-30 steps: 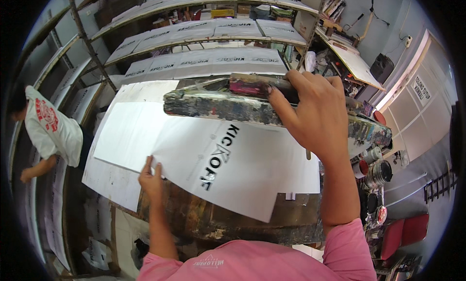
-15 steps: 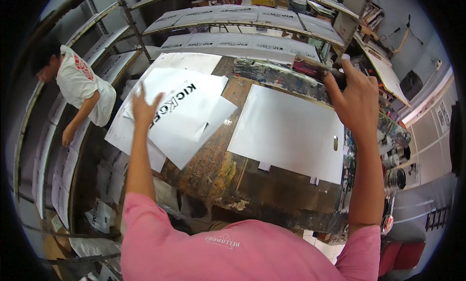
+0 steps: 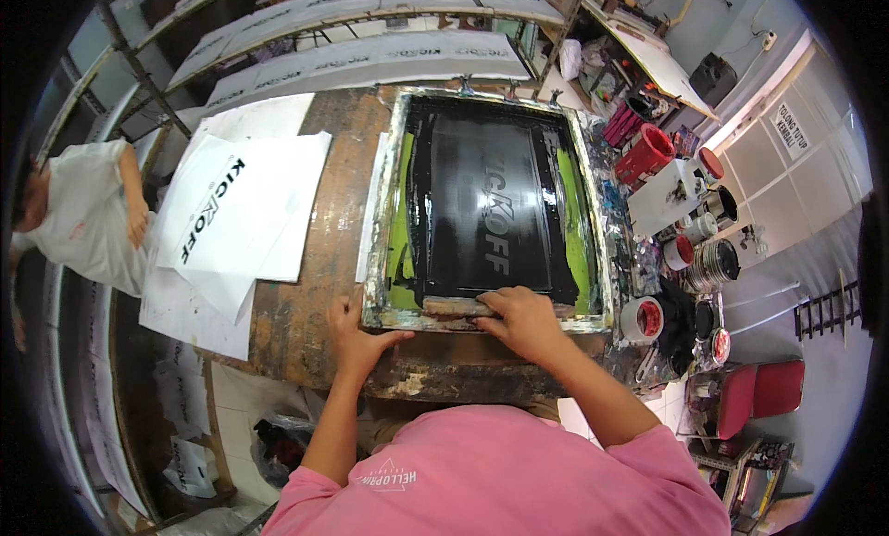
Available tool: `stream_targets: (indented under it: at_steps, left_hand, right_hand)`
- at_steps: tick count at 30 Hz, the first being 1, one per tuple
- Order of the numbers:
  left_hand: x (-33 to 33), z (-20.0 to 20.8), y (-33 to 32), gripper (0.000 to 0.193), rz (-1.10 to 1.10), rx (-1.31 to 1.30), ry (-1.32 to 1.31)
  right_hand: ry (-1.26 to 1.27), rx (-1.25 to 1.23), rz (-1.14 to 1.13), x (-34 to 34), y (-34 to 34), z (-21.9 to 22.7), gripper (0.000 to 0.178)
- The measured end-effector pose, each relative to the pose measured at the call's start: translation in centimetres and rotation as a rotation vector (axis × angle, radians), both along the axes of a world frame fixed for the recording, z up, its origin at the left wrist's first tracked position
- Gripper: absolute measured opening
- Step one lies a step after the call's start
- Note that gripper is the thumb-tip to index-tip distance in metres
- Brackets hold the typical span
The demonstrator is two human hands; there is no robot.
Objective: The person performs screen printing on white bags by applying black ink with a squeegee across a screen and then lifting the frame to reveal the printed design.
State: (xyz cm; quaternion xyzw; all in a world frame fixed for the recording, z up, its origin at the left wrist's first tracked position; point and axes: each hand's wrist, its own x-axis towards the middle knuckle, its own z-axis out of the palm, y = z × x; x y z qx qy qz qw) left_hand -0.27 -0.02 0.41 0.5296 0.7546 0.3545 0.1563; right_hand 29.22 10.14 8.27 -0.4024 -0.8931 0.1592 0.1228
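Observation:
A screen-printing frame lies flat on the worktable, its mesh coated with black ink and green strips showing at both sides. My right hand grips a wooden-handled squeegee along the near end of the mesh. At the near left corner of the frame is my left hand, its thumb stretched along the near edge and apart from the fingers. A strip of a white sheet shows left of the frame; the frame hides the rest. Printed white bags lie in an uneven pile farther left.
Ink tubs and cans, including a red tub and a white tub, crowd the right side. Drying racks with printed sheets stand behind and left. A person in a white shirt is beside the left rack.
The screen frame now lies over the blank white bag that was in sight. My right hand has come down toward me with the squeegee; my left hand has left the printed pile for the frame corner.

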Motion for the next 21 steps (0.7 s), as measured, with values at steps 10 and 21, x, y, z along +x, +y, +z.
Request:
stream_targets:
  at_steps: [10, 21]
  left_hand:
    - [-0.3, -0.6, 0.0, 0.102, -0.006, -0.073, 0.073]
    - [-0.2, -0.3, -0.2, 0.116, 0.023, -0.016, 0.005]
  right_hand:
    - [-0.022, 0.273, 0.015, -2.9, 11.3, -6.1, 0.055]
    - [-0.034, 0.458, -0.037, -7.2, 34.2, -8.2, 0.033]
